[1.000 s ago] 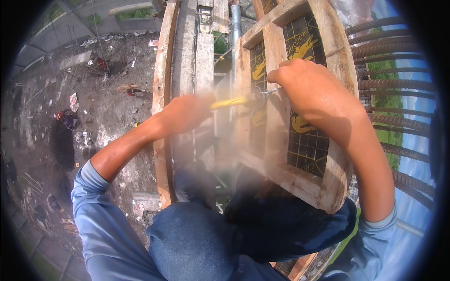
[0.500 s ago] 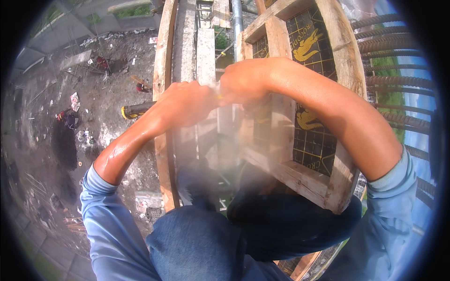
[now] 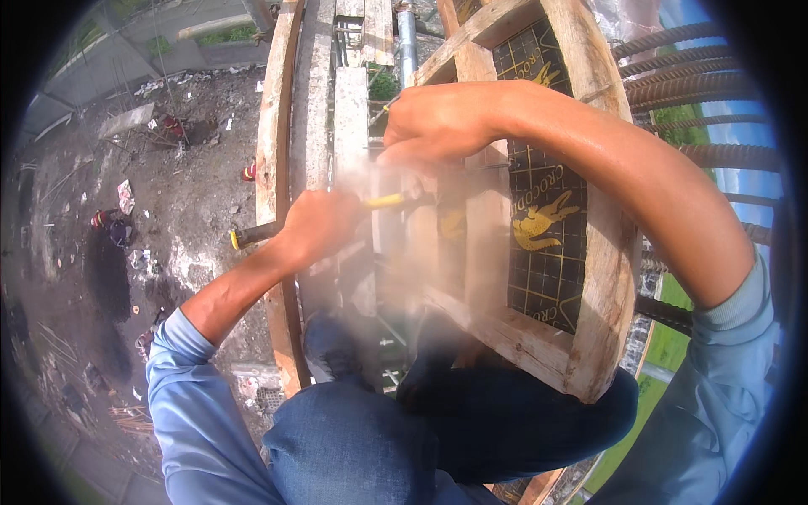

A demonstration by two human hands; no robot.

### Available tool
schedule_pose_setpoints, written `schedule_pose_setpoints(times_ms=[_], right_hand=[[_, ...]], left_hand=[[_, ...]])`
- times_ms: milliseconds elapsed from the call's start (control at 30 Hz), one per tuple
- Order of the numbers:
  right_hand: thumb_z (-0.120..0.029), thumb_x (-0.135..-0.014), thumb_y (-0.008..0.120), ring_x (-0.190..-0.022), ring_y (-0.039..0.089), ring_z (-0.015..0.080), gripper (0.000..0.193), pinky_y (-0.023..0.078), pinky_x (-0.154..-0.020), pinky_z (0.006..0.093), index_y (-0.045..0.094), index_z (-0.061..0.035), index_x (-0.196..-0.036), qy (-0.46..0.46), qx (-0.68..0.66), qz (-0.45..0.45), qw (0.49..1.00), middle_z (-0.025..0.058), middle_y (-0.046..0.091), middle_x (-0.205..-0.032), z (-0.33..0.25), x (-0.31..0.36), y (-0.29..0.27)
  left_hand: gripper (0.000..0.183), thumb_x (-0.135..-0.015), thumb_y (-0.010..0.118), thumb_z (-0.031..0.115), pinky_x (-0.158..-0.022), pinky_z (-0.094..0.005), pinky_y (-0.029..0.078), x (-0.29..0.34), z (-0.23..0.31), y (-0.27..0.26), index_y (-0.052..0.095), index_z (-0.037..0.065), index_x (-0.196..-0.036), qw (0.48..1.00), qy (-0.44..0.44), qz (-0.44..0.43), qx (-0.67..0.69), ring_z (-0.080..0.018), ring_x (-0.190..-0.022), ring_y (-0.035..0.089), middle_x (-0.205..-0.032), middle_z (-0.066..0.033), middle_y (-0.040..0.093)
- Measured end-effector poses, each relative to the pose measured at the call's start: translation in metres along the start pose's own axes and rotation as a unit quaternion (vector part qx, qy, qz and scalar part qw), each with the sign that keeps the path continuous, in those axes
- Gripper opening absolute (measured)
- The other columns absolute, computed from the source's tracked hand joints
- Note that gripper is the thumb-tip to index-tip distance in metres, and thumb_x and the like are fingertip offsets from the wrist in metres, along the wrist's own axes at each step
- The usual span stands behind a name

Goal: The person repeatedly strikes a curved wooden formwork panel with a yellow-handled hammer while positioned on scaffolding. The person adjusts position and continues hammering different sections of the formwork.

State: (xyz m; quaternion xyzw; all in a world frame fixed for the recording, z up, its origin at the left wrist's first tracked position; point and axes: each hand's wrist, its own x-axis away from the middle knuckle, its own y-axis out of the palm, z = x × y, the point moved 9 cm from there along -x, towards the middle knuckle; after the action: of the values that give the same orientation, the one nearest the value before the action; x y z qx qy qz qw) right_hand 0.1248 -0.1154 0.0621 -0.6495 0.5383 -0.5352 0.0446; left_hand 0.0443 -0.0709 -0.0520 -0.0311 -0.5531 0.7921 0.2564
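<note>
My left hand is wrapped round a hammer with a black and yellow handle. Its yellow-tipped butt sticks out to the left, and the far end, blurred, lies below my right hand. My right hand is curled closed in front of the timber frame; what its fingers hold is hidden by a hazy smear. A thin dark rod shows to the right of those fingers. Beside my right arm stands a formwork panel, dark sheeting with a yellow print inside a wooden frame.
A timber rail runs along the left, with pale planks and a metal pipe beside it. Far below lies littered ground with people on it. Ribbed steel bars jut out at right. My bent knees are below.
My left hand has moved down with the hammer, baring the yellow part of it. My right hand has shifted slightly up and left, so the hands are farther apart. The view has shifted slightly.
</note>
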Motion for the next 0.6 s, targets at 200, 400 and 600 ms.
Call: schedule_pose_setpoints(times_ms=[200,400,600], right_hand=[[-0.032,-0.087,0.079,-0.097,0.071,0.0238,0.040,0.055,-0.089,0.0400,0.076,-0.0061,-0.118,0.093,-0.091,-0.126,0.984,0.0111,0.076,-0.110,0.028,0.003,0.001],[-0.026,-0.086,0.081,-0.091,0.066,0.0215,0.034,0.051,-0.080,0.0373,0.069,-0.0098,-0.113,0.220,0.120,-0.052,0.967,0.0085,0.070,-0.102,0.043,0.005,-0.022],[-0.029,-0.095,0.072,-0.066,0.062,0.0191,0.024,0.047,-0.062,0.0351,0.069,-0.0062,-0.087,0.121,-0.156,0.334,0.922,0.0070,0.065,-0.076,-0.030,-0.018,-0.130]], left_hand=[[0.045,-0.105,0.055,0.044,-0.062,-0.0549,0.052,0.033,-0.010,-0.003,0.068,0.004,-0.092,0.991,-0.082,-0.010,0.104,-0.0455,-0.065,0.066,-0.066,-0.0230,0.065],[0.053,-0.104,0.056,0.048,-0.059,-0.0550,0.047,0.062,-0.036,0.033,0.067,0.000,-0.085,0.964,-0.131,0.030,0.231,-0.0453,-0.059,0.061,-0.062,-0.0247,0.058],[0.037,-0.108,0.055,0.042,-0.041,-0.0255,0.031,0.065,-0.041,0.113,0.053,0.010,-0.089,0.710,-0.273,0.033,0.648,-0.0053,-0.047,0.036,-0.062,0.0065,0.041]])
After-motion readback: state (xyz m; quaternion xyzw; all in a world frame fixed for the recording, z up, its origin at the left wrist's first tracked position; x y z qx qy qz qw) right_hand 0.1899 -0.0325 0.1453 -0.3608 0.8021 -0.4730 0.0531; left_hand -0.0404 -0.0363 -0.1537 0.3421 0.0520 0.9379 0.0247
